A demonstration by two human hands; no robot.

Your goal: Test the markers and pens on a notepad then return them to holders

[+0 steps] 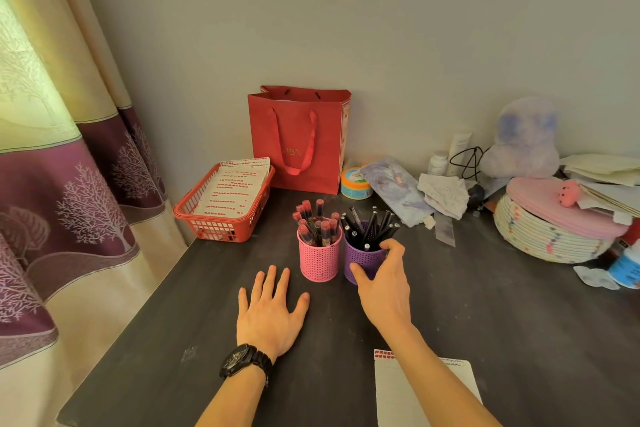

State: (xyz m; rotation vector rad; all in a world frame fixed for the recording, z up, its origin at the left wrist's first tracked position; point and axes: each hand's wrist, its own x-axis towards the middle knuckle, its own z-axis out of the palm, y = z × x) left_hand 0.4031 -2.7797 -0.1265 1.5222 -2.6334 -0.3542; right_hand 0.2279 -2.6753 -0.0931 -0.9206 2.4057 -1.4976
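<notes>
Mid-desk: right hand (384, 284) grips purple holder (362, 258) of black pens (370, 227), just beside pink holder (318, 258) of markers (317, 218). Left hand (270, 308) flat on desk (485, 322), fingers spread. Notepad (394, 392) at near edge, partly under right forearm. Basket (221, 234), bag (298, 135) behind

Left hand (269, 312) lies flat, fingers spread; right hand (384, 284), just ahead to its right, curls round the purple holder (362, 256).

Setting: a room in a home, desk corner. Tree-patterned curtain (69, 184) hanging at the left; red gift bag (301, 139) standing against the wall; plush toy (523, 139), lotion tube (459, 149) and cream jar (355, 183) crowding the dark desk (485, 322); woven basket (543, 239) sitting at the right, papers (602, 166) piling behind it.
</notes>
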